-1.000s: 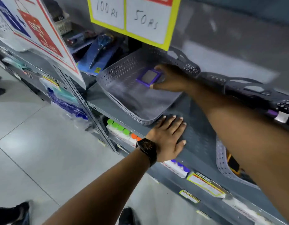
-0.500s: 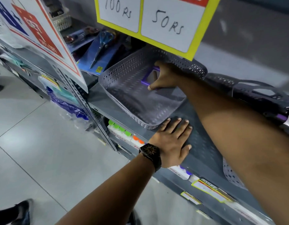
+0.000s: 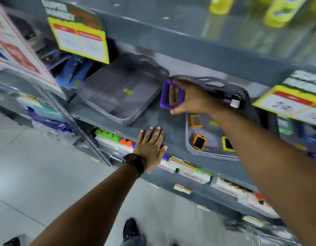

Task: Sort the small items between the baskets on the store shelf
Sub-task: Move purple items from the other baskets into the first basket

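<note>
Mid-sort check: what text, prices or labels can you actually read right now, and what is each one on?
"2" plus a blurred digit: yellow-edged price card at right.
Yellow-edged price card at upper left: handwriting too blurred to read.
Red lettering on white boxes on the lower shelf: unreadable.
Shelf-edge tags: too small.
Yellow sticker in the left basket: unreadable.

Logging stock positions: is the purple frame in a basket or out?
Out: the right hand holds the purple frame between the two baskets.
</note>
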